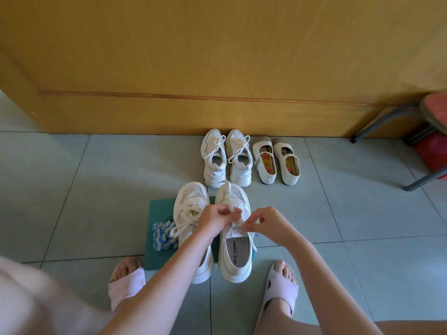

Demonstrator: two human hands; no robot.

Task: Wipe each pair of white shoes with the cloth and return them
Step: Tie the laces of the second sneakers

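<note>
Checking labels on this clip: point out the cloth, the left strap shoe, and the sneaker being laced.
cloth (163, 236): head view, striped middle.
left strap shoe (266, 166): head view, floral insole.
sneaker (234, 252): head view, printed insole.

Yellow-orange wooden panel (217, 56) fills upper view, thin horizontal groove low across it. Floor (72, 189): pale grey-green tiles, dark grout lines. Stool (433, 112) at right edge, grey metal legs, worn red seat; red object (433, 151) beneath. Bright, soft light.

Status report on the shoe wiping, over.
Left hand and right hand both pinch the laces of the near-right sneaker. Cloth lies at the mat edge, untouched. Nothing in the way.
</note>
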